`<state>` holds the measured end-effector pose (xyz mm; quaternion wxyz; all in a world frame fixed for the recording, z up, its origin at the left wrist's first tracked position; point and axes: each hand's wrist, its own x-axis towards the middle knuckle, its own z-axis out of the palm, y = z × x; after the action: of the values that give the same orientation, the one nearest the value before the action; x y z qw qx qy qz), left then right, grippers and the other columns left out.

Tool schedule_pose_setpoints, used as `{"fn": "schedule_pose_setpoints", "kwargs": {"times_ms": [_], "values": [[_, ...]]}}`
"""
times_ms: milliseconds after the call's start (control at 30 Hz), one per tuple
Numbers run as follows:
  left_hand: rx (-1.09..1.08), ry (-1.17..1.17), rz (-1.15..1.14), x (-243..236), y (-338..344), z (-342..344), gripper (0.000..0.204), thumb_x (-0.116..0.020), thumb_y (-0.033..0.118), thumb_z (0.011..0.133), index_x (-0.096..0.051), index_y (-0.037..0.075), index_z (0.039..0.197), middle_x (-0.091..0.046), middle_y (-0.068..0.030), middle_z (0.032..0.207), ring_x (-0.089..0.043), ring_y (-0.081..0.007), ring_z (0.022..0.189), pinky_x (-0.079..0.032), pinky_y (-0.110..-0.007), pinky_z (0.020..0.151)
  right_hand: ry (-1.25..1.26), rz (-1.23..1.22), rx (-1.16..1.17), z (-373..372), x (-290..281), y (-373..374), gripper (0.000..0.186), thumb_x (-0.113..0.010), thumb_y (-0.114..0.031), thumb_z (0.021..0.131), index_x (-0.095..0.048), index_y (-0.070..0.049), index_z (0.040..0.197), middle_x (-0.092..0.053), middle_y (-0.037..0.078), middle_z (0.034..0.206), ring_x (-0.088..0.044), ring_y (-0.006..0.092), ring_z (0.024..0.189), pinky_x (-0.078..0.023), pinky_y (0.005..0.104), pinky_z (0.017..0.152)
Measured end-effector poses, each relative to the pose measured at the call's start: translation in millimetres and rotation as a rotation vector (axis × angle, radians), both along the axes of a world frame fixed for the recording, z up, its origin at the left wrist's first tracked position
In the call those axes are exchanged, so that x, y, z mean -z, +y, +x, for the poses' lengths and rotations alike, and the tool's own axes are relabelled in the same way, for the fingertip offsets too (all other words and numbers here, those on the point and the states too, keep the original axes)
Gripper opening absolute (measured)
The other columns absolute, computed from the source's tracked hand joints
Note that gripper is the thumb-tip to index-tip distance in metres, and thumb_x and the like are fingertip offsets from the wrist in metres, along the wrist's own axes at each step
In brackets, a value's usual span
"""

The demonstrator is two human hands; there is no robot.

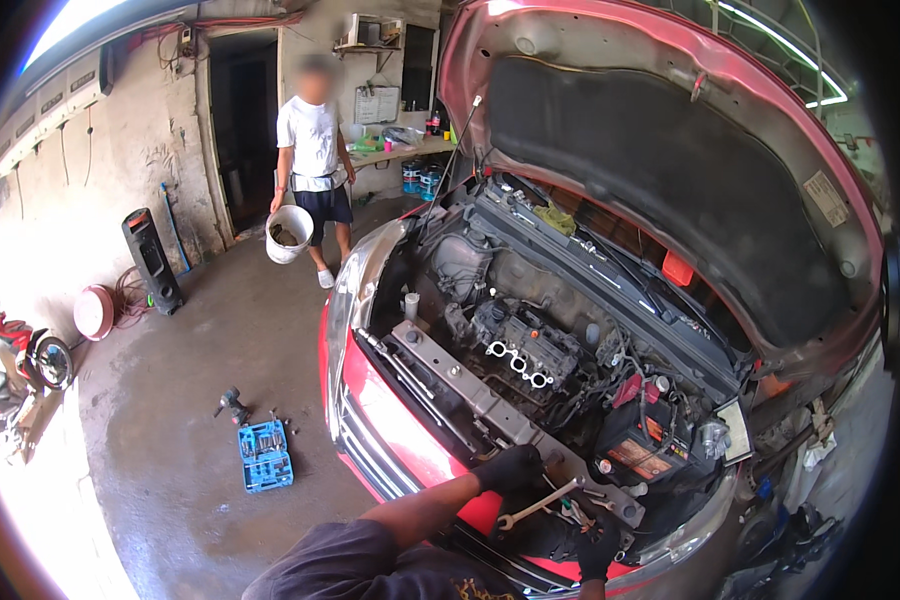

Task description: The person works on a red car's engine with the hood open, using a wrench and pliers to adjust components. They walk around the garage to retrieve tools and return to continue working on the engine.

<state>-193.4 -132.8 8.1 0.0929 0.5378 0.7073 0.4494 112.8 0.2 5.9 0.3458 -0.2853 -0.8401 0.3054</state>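
Red glossy car bodywork (405, 405), best guarded from tool edges
Dusty grey-black engine (530, 335), three pale-rimmed openings (518, 364) exposed; keep loose metal away
Long dull crossbar (480, 396), poor shelf for round-shanked tools
Boxy dark battery (650, 440); avoid bridging terminals
Black-gloved left hand (510, 469) near crossbar, right hand (597, 550) beside tools; cannot tell whether fingers pinch anything
Slim metal wrench (540, 504), slanted between hands; steady by shank
Small hand tools (573, 513) jumbled alongside

Right hand (596, 550), exact hold unclear
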Motion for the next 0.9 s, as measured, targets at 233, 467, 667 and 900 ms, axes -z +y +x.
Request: {"fn": "schedule_pose_setpoints", "kwargs": {"times_ms": [233, 467, 667, 900], "values": [[0.003, -0.612, 0.182, -101.3, -29.5, -8.7, 0.024, -0.062, 0.026, 0.099, -0.061, 0.002, 0.102, -0.071, -0.005, 0.092, -0.061, -0.0094, 0.075, -0.052, -0.03, 0.068, 0.001, 0.097, -0.036, 13.1, 24.1, 21.0, 0.069, -0.083, -0.044, 0.075, -0.061, -0.004, 0.126, -0.062, 0.016, 0.117, -0.057, 0.0363, 0.113, -0.045, 0.0481, 0.096], [0.127, -0.866, 0.438, -145.2, -90.7, -14.2, 0.02, -0.06, 0.022, 0.102, -0.062, 0.002, 0.104, -0.069, -0.0048, 0.097, -0.063, -0.0098, 0.086, -0.053, -0.028, 0.077, -0.107, 0.266, 0.002, 9.7, 8.6, 16.1, 0.07, -0.081, -0.05, 0.077, -0.062, -0.003, 0.125, -0.062, 0.019, 0.121, -0.056, 0.039, 0.113, -0.045, 0.0495, 0.095], [0.062, -1.086, 0.387, -104.5, -177.3, -10.9, 0.024, -0.05, 0.005, 0.101, -0.058, -0.006, 0.121, -0.067, -0.0176, 0.12, -0.07, -0.0295, 0.106, -0.059, -0.04, 0.092, -0.113, 0.146, 0.019, -3.4, -10.9, 6.3, 0.055, -0.084, -0.027, 0.075, -0.065, -0.006, 0.122, -0.064, 0.017, 0.11, -0.058, 0.0361, 0.1, -0.048, 0.0484, 0.088], [-0.411, 0.145, -0.086, -72.7, -239.5, 0.5, 0.015, -0.063, 0.012, 0.095, -0.058, 0.002, 0.105, -0.067, -0.0121, 0.103, -0.067, -0.0268, 0.084, -0.053, -0.039, 0.072, -0.107, 0.377, 0.258, 7.3, -13.4, -6.4, 0.049, -0.084, -0.023, 0.076, -0.065, -0.004, 0.117, -0.061, 0.018, 0.115, -0.061, 0.0362, 0.099, -0.052, 0.0449, 0.086]]}}
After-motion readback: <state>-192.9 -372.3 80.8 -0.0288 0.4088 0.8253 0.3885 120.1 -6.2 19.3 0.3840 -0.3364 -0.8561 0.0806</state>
